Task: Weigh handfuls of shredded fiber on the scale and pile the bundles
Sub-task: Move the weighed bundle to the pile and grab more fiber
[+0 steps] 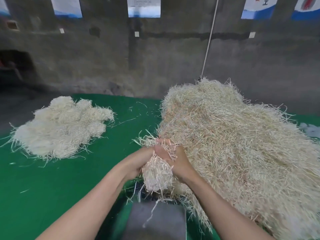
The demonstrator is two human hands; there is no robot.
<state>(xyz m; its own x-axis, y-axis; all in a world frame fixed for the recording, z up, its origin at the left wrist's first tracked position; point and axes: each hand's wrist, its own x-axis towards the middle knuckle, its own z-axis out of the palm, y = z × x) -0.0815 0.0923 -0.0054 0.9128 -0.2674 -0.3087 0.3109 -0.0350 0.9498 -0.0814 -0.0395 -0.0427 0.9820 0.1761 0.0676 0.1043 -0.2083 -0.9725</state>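
A big heap of loose pale shredded fiber [239, 139] fills the right side of the green table. Both hands meet at its left edge, holding one handful of fiber [156, 175] that hangs down between them. My left hand [138, 161] grips the handful from the left, my right hand [174, 158] from the right, with strands poking out above the fingers. Below the handful sits the grey scale [155, 220] at the table's near edge, with a few stray strands on it. A lower pile of fiber bundles [60, 127] lies at the far left.
The green table surface [52, 184] stretches between the pile and my arms, dotted with stray strands. A grey concrete wall [155, 58] stands behind the table, with a white cord [210, 37] running down it. Something pale lies at the right edge [311, 130].
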